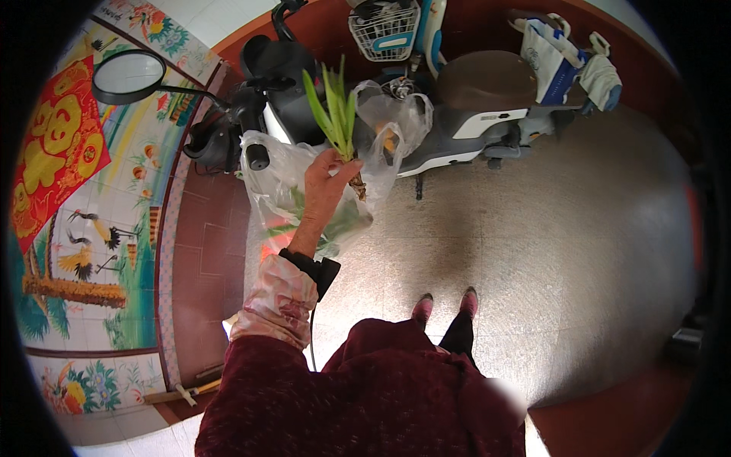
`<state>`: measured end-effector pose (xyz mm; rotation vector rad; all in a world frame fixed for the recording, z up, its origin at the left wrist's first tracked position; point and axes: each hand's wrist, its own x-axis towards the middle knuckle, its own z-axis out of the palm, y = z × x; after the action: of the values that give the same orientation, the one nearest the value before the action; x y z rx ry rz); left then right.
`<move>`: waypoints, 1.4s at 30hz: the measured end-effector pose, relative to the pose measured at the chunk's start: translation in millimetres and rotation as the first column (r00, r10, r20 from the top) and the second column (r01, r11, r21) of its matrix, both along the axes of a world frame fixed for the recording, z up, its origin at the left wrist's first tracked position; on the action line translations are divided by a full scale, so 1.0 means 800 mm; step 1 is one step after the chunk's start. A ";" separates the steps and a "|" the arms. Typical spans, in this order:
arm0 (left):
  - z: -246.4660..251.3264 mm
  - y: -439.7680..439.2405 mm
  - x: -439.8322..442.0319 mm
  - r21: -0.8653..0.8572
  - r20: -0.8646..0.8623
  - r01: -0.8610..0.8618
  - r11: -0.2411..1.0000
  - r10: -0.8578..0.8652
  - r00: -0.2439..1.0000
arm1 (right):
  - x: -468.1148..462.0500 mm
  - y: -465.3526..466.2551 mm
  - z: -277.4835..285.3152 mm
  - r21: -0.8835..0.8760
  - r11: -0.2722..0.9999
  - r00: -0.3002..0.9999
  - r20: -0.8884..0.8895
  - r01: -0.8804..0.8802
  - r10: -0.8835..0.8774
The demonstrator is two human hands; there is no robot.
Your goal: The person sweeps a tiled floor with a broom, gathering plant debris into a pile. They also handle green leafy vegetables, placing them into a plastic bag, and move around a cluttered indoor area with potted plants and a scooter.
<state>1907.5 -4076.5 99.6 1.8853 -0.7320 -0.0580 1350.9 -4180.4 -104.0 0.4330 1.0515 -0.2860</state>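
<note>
My left hand [326, 181] pinches a small green plant [336, 117] by its stem base, between thumb and fingers. Long pointed leaves rise above the grip, and a brown, root-like end hangs below it. Behind the hand, a clear plastic bag [265, 185] hangs at the handlebar grip of an electric scooter [468, 134]. Blurred green leaves [345, 225] show through the film, with something red and orange low in it. A second clear bag part [412, 123] bulges to the right of the plant. My right hand is out of view.
A round scooter mirror [128, 76] juts out at the left. Behind the scooter stands a white basket [384, 34] on another vehicle. Cloth bags [551, 60] rest by the brown seat [486, 80]. A painted tile wall [114, 228] borders the left; speckled floor [531, 245] lies right.
</note>
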 end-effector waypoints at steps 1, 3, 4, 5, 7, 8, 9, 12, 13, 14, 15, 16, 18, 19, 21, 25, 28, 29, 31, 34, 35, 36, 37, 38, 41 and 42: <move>0.001 -0.003 0.003 0.056 -0.005 -0.024 0.998 0.024 1.000 | 0.004 -0.009 0.000 0.018 1.000 1.000 0.003 -0.005 0.004; -0.001 -0.008 0.007 0.120 0.070 -0.044 0.992 0.036 0.997 | 0.012 -0.028 0.000 0.044 0.999 1.000 0.013 -0.015 0.015; -0.003 -0.009 0.008 0.130 0.000 -0.058 0.990 0.058 0.998 | 0.014 -0.040 0.001 0.054 0.998 1.000 0.013 -0.016 0.015; -0.006 -0.010 0.010 0.120 -0.045 -0.054 0.991 0.060 0.997 | 0.017 -0.051 0.003 0.064 0.998 1.000 0.016 -0.022 0.021; -0.011 -0.010 0.011 0.131 -0.061 -0.060 0.990 0.069 0.996 | 0.020 -0.071 0.010 0.084 0.996 0.999 0.013 -0.034 0.033; -0.012 -0.010 0.011 0.150 -0.026 -0.069 0.986 0.074 0.997 | 0.023 -0.081 0.014 0.091 0.995 0.999 0.013 -0.047 0.046; -0.014 -0.010 0.011 0.200 0.004 -0.095 0.975 0.096 0.995 | 0.025 -0.090 0.019 0.095 0.994 0.998 0.014 -0.055 0.054; -0.018 -0.011 0.011 0.263 0.131 -0.044 0.964 0.010 0.991 | 0.033 -0.120 0.031 0.103 0.991 0.997 0.013 -0.081 0.080; -0.020 -0.012 0.012 0.318 0.107 -0.027 0.948 -0.008 0.994 | 0.036 -0.129 0.034 0.107 0.990 0.995 0.013 -0.095 0.094; -0.023 -0.014 0.012 0.358 0.091 -0.014 0.934 -0.020 0.996 | 0.040 -0.138 0.037 0.108 0.989 0.995 0.013 -0.101 0.100; -0.027 -0.015 0.013 0.395 0.075 0.002 0.919 -0.034 0.997 | 0.044 -0.147 0.038 0.103 0.988 0.993 0.012 -0.117 0.116; -0.031 -0.017 0.014 0.372 0.027 -0.001 0.928 -0.010 1.000 | 0.050 -0.154 0.039 0.106 0.985 0.990 0.006 -0.138 0.138; -0.040 -0.017 0.015 0.309 -0.054 0.007 0.951 0.011 0.998 | 0.063 -0.169 0.040 0.121 0.969 0.976 -0.018 -0.214 0.218; -0.043 -0.016 0.015 0.291 -0.152 -0.006 0.957 0.052 0.987 | 0.069 -0.171 0.041 0.037 0.974 0.974 -0.021 -0.225 0.226; -0.045 -0.013 0.012 0.228 -0.306 -0.010 0.974 0.081 0.949 | 0.079 -0.190 0.049 0.097 0.963 0.967 0.045 -0.253 0.250; -0.036 -0.007 -0.009 0.042 -0.581 -0.251 0.967 0.229 0.782 | 0.102 -0.216 0.055 -0.032 0.962 0.963 -0.030 -0.271 0.270; -0.031 -0.008 -0.033 -0.052 -0.640 -0.462 0.885 0.326 0.696 | 0.122 -0.224 0.049 -0.121 0.944 0.952 -0.026 -0.307 0.306; -0.031 -0.009 -0.041 -0.059 -0.638 -0.521 0.851 0.370 0.676 | 0.128 -0.226 0.045 -0.151 0.940 0.952 -0.023 -0.306 0.306; -0.033 -0.011 -0.055 -0.084 -0.624 -0.598 0.797 0.425 0.656 | 0.139 -0.227 0.040 -0.165 0.940 0.950 0.036 -0.300 0.310; -0.038 -0.013 -0.070 -0.159 -0.601 -0.643 0.749 0.444 0.665 | 0.153 -0.230 0.032 -0.132 0.948 0.945 0.122 -0.289 0.305; -0.040 -0.014 -0.072 -0.206 -0.599 -0.613 0.763 0.396 0.695 | 0.157 -0.230 0.029 -0.080 0.958 0.951 0.127 -0.274 0.283; -0.041 -0.014 -0.072 -0.239 -0.606 -0.587 0.774 0.354 0.713 | 0.160 -0.229 0.025 -0.025 0.962 0.949 0.159 -0.271 0.271; -0.042 -0.015 -0.071 -0.258 -0.619 -0.581 0.772 0.329 0.713 | 0.163 -0.228 0.022 0.020 0.971 0.954 0.194 -0.239 0.230; -0.042 -0.016 -0.068 -0.317 -0.531 -0.524 0.791 0.310 0.789 | 0.164 -0.225 0.019 0.005 0.953 0.941 0.162 -0.303 0.298; -0.043 -0.014 -0.054 -0.386 -0.335 -0.441 0.810 0.323 0.885 | 0.162 -0.220 0.011 -0.004 0.897 0.893 0.099 -0.442 0.440; -0.044 -0.014 -0.049 -0.367 -0.238 -0.434 0.823 0.369 0.899 | 0.160 -0.219 0.011 0.011 0.897 0.895 0.082 -0.441 0.439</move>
<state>1868.3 -4087.3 64.5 1.5656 -0.1976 0.2037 1478.5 -4355.9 -95.1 0.2186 1.0480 0.1512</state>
